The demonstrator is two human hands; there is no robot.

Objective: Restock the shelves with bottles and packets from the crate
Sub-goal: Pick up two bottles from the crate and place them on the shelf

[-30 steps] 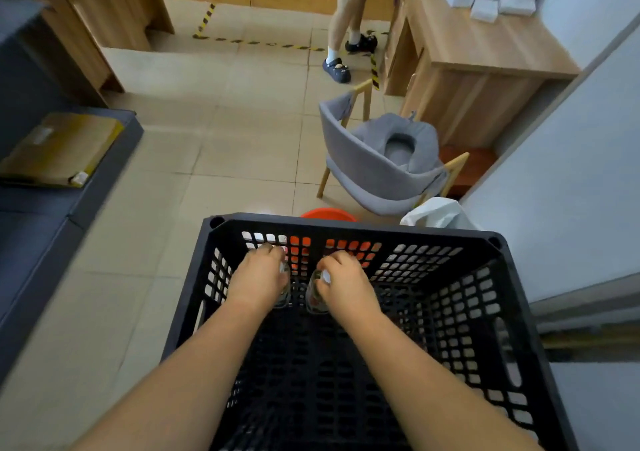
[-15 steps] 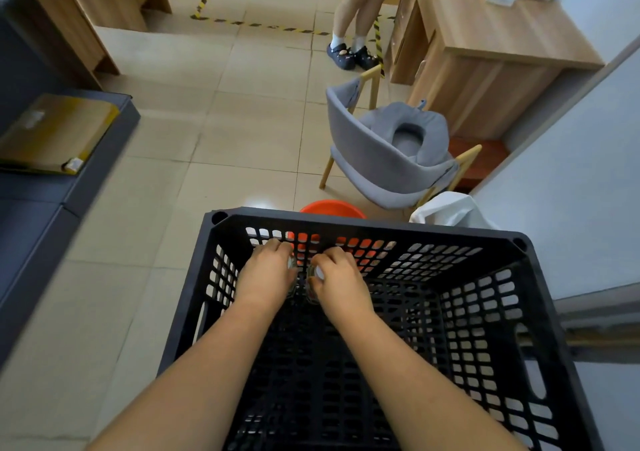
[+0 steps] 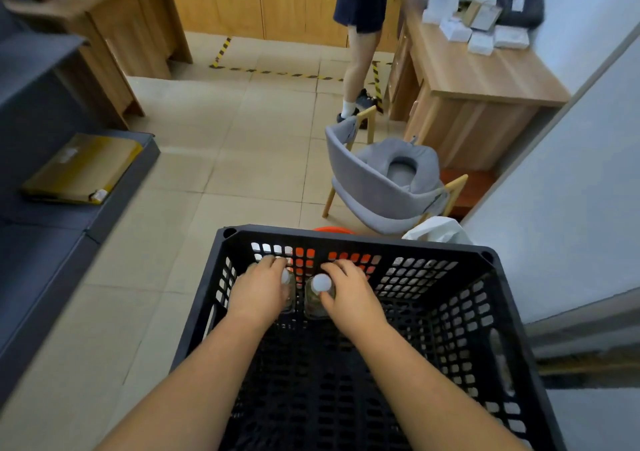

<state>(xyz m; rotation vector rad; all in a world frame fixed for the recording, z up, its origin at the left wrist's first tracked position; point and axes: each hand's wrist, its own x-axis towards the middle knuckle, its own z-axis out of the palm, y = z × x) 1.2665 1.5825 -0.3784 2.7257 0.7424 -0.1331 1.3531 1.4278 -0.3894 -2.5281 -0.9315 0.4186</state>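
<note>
Single head-worn wide-angle view.
Looking forward and steeply down, close above the black crate (image 3: 349, 239), out across tiled floor (image 3: 225, 159) toward wooden cabinets (image 3: 256, 0).

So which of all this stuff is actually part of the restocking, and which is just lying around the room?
Part of the job:
black crate
left bottle, in the left hand
right bottle, in the right hand

Just lying about:
grey chair
wooden desk
cardboard packet
orange bucket
</note>
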